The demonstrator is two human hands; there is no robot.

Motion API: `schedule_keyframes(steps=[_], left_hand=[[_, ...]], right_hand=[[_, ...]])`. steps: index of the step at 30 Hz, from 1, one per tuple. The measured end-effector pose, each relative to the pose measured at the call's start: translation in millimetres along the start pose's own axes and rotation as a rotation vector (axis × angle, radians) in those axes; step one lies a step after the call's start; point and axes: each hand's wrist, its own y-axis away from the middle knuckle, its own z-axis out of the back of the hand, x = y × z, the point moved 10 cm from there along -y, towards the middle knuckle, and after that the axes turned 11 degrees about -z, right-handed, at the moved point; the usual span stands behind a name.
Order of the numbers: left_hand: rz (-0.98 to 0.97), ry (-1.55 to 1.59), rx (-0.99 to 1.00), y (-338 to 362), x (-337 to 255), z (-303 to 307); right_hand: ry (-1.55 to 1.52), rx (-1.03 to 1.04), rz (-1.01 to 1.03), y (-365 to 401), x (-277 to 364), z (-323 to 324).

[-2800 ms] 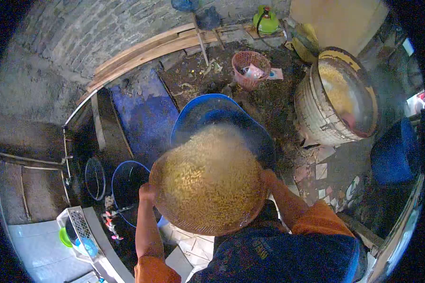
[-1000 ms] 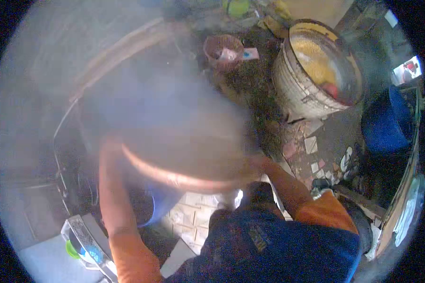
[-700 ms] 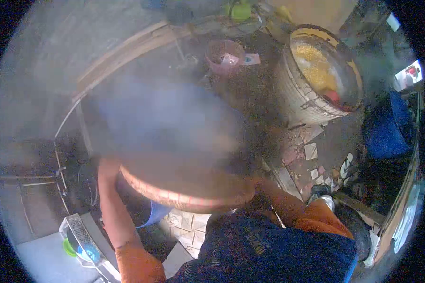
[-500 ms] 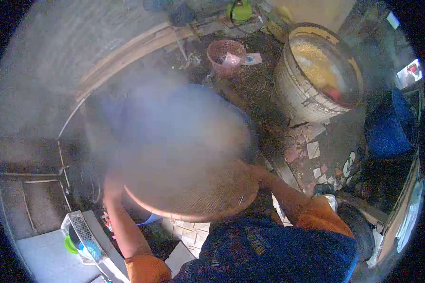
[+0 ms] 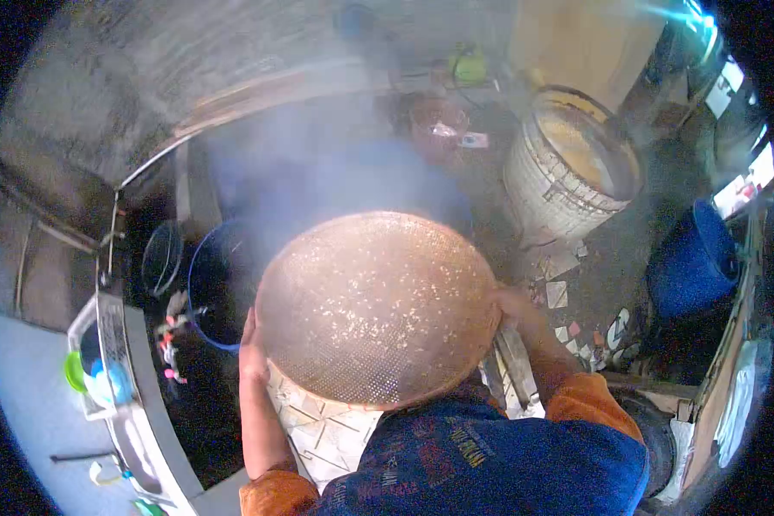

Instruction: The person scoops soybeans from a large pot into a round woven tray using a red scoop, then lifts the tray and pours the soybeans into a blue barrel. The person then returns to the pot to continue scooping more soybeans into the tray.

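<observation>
A wide round woven bamboo basket (image 5: 378, 301) is held in front of my body, its inside facing me. Scattered pale grains or beans cling to the weave, thickest in the middle. My left hand (image 5: 251, 348) grips the rim on the left side; its fingers are partly hidden behind the basket. On the right side, my right hand (image 5: 512, 306) is closed on the rim, slightly blurred. Steam rises behind the basket and veils a large blue tub (image 5: 439, 185).
A tall whitish drum (image 5: 546, 193) with yellowish contents stands at back right, near a reddish basket (image 5: 434, 116). A blue barrel (image 5: 695, 267) is at right. On the left are a dark blue-rimmed container (image 5: 191, 297) and a white rack (image 5: 103, 344) with bowls. Broken tiles (image 5: 557, 294) lie on the floor.
The basket, earlier clouded by steam and tipped over the blue tub, is now drawn back, its inside in view with few grains. The steam over it has thinned, and my view has shifted.
</observation>
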Motion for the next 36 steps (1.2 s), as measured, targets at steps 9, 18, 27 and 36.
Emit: schedule_keyframes(steps=[9, 18, 27, 36], left_hand=[[-0.061, 0.143, -0.126, 132, 26, 96], [0.298, 0.017, -0.303, 247, 146, 202], [0.506, -0.108, -0.147, 333, 271, 200], [0.782, -0.09, -0.044, 366, 311, 168]], right_hand=[[0.079, -0.006, -0.099, 63, -84, -53], [0.006, -0.079, -0.487, 71, -230, -90], [0.179, -0.268, -0.104, -62, -449, 5], [-0.039, -0.399, -0.277, 29, -293, -60]])
